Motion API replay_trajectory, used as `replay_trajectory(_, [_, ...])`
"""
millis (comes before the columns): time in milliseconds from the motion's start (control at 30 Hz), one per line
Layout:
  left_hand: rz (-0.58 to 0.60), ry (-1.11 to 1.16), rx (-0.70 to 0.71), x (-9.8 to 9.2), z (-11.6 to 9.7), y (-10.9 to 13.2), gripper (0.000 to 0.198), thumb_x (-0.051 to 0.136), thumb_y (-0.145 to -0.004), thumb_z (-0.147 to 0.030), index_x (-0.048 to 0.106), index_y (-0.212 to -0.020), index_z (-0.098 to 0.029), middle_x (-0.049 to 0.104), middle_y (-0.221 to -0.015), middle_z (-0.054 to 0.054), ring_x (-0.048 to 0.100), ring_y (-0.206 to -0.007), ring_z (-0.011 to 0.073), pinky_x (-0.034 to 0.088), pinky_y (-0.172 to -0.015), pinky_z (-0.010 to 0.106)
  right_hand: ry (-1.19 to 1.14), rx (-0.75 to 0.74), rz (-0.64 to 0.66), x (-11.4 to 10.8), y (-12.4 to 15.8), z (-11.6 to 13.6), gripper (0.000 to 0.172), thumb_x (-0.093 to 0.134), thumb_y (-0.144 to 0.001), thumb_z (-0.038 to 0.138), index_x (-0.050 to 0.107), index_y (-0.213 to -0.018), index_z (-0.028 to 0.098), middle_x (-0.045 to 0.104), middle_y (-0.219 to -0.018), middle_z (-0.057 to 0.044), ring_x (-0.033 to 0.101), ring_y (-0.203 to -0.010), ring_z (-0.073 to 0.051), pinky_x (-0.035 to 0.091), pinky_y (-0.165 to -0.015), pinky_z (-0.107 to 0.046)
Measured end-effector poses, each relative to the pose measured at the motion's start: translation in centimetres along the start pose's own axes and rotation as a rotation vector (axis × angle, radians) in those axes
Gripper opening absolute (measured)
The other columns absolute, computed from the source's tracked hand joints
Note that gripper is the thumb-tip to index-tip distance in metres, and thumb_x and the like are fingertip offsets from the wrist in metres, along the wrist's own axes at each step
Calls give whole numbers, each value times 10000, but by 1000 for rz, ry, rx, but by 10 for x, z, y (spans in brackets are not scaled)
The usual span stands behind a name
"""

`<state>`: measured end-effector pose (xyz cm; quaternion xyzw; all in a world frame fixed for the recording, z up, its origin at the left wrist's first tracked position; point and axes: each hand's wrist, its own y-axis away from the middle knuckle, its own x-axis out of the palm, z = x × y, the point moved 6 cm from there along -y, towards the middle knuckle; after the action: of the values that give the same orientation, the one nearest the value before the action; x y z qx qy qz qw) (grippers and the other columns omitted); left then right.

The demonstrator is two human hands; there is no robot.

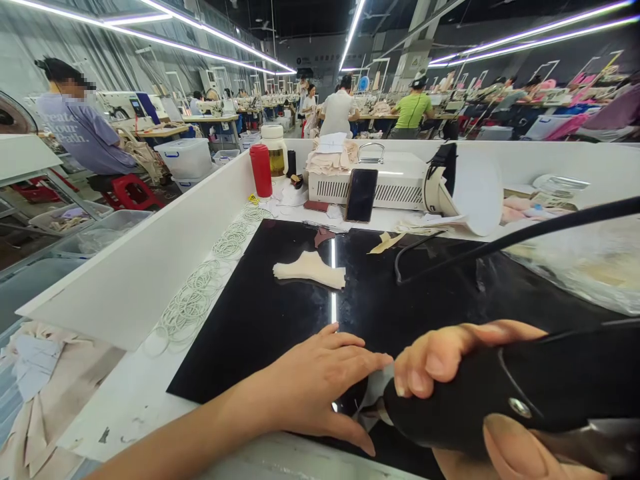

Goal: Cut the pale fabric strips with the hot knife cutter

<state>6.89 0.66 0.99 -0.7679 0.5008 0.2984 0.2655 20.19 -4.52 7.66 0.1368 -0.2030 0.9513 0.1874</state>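
Observation:
My left hand (320,380) reaches over the glossy black board (240,320), fingers spread, thumb apart from the rest. Its fingertips are close to the metal tip of a black hand tool (465,393), beside a small greyish patch that I cannot make out. Wrapped around the tool's thick body is my right hand (450,353), at the lower right, with the tip pointing left and down at the board. Farther back on the board lies a stack of cream fabric pieces (310,269), cut to a curved shape, untouched by either hand.
Pale green cord loops (193,300) lie along the board's left side. Behind it stand a phone (361,195), a white vented box (395,183), a red cup (261,171) and a jar (275,152). A black cable (500,243) arches across the right. People sit at sewing machines beyond.

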Motion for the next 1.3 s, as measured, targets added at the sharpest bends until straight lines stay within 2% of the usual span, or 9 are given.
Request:
replay_trajectory(200, [-82,-103,75,-8,-3,4,437,826,-856,-422,656,-1187,-191,528,-1452,157,506,-1373,322,345,-1211,489,-104,-6,-41,-6,-8,15,456,939,-671,435,644,-997,315,642,-711,35,601,-576,-167,579,-527,-314])
replay_trajectory(333, [-44,-184,69,-19,-5,8,178,819,-875,-324,709,-938,-198,522,-1443,111,481,-1372,310,424,-1150,412,-89,-65,-172,-20,-20,19,505,981,-582,411,658,-949,287,634,-677,40,573,-542,-159,564,-479,-294])
replay_trajectory(500, [-52,-259,37,-43,0,12,52,741,-935,-219,719,-888,-222,545,-1436,59,480,-1357,268,452,-1125,375,-38,-44,-205,-27,-23,21,500,978,-582,384,659,-952,282,634,-699,33,585,-585,-168,581,-548,-314])
replay_trajectory(567, [-94,-329,27,-54,5,14,86,690,-962,-180,727,-904,-232,562,-1424,56,482,-1349,271,451,-1132,414,-16,-61,-197,-28,-22,22,481,959,-616,383,660,-980,285,633,-720,31,584,-596,-167,575,-558,-316])
replay_trajectory(667, [-272,-470,-25,-68,13,17,195,570,-1003,-105,730,-994,-216,578,-1388,96,508,-1327,278,457,-1126,459,8,-62,-188,-30,-21,21,448,935,-661,383,659,-999,284,636,-732,27,600,-608,-174,578,-571,-329])
replay_trajectory(767, [-419,-499,-105,-68,15,19,206,525,-1021,-100,705,-1080,-181,627,-1226,109,602,-1173,244,517,-1040,407,0,-87,-158,-28,-20,19,413,919,-692,381,660,-995,275,637,-731,21,612,-613,-178,588,-572,-336])
replay_trajectory(933, [-288,-306,-139,-34,-2,8,200,657,-987,-182,688,-1185,-191,666,-1147,60,636,-1067,207,552,-968,339,-27,-168,-77,-20,-19,14,336,847,-803,361,657,-1071,289,635,-807,21,621,-667,-167,592,-612,-331])
replay_trajectory(1067, [-183,-231,-181,-10,-13,-1,590,859,-835,-353,626,-1349,-178,630,-1284,87,600,-1171,257,520,-1068,404,-39,-196,-40,-15,-20,8,315,814,-846,330,646,-1110,293,635,-836,16,621,-683,-168,582,-624,-340])
replay_trajectory(1300, [-92,-176,-264,0,-13,-1,824,931,-702,-480,601,-1392,-174,586,-1376,109,548,-1251,318,455,-1148,515,-62,-187,-7,-10,-21,-4,343,790,-868,329,619,-1165,313,635,-885,20,617,-701,-169,559,-653,-349])
